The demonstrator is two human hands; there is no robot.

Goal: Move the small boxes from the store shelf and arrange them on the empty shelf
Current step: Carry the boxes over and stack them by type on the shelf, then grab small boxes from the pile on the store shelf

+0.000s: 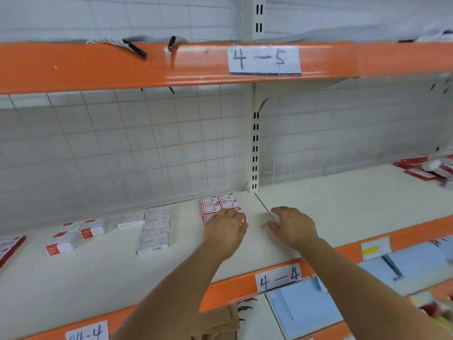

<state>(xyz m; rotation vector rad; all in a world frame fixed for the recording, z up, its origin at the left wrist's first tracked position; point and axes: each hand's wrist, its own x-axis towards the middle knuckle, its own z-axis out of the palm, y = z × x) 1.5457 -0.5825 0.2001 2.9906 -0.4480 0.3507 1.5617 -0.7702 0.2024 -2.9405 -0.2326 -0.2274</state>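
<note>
Head view: several box groups already arranged along shelf [122, 271]. Left hand [226, 228] gripping red-and-white boxes [219, 203]; right hand [293, 225] relaxed, empty. More red packs [421, 169] left far right.

Bright, even light fills the picture, with only faint shadows under the hands. A glossy glare streaks the orange shelf edge [171, 67] at the top. Wide-angle distortion bends the shelves, and the right and lower corners smear with motion blur; the whole picture is slightly soft.
</note>
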